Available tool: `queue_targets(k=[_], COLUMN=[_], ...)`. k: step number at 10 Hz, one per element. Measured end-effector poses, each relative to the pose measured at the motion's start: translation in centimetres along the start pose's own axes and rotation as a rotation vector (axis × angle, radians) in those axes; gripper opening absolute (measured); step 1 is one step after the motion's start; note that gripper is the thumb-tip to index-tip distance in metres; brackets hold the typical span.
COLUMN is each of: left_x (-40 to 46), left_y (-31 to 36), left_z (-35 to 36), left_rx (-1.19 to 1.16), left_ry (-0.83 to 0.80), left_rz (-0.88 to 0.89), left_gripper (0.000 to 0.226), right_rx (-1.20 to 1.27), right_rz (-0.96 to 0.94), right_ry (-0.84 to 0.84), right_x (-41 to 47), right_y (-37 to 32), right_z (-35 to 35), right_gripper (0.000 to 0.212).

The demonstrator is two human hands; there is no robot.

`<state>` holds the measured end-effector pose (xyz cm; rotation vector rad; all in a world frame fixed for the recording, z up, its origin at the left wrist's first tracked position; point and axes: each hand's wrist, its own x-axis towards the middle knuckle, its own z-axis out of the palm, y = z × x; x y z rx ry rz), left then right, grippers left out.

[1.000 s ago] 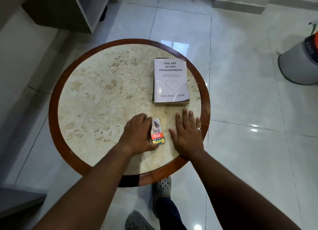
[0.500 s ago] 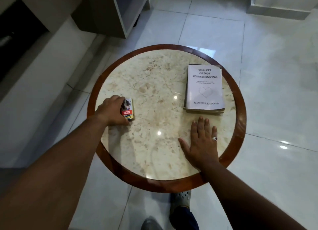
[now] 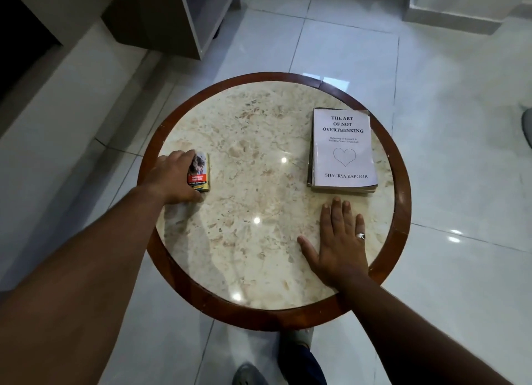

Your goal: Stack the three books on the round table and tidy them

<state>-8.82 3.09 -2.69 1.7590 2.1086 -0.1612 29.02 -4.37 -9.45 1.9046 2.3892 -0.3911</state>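
A pile of books [image 3: 342, 151] lies at the right side of the round marble table [image 3: 259, 318]; its top book has a white cover with a heart and black lettering, and darker book edges show beneath it. My right hand [image 3: 336, 240] rests flat on the tabletop just in front of the pile, fingers spread, holding nothing. At the table's left edge my left hand [image 3: 172, 180] is closed over a small colourful box [image 3: 200, 173] that lies on the marble.
The table has a dark wooden rim and stands on glossy white floor tiles. A grey cabinet [image 3: 172, 16] stands beyond it at the upper left. My shoes [image 3: 293, 353] show under the table's near edge.
My left hand has carried the small box from the table's near middle to its left edge. My right hand has stayed flat in front of the books. The camera has shifted left.
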Motion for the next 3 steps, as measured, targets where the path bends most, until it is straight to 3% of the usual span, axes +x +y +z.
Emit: queue_targets(k=[2,3], left_x=[-2.6,-6.4], left_y=[1.5,2.8], left_z=[-1.0,-2.6], left_rx=[0.014,0.008], left_ry=[-0.075,-0.058], left_rz=[-0.083,-0.087], left_gripper=[0.138,0.135], right_rx=[0.003,0.104], right_rz=[0.005,0.042], right_ry=[-0.118,-0.044], right_x=[0.1,-0.8], right_y=[-0.4,-1.3], right_z=[-1.8,-6.2], right_gripper=[0.101,0.104])
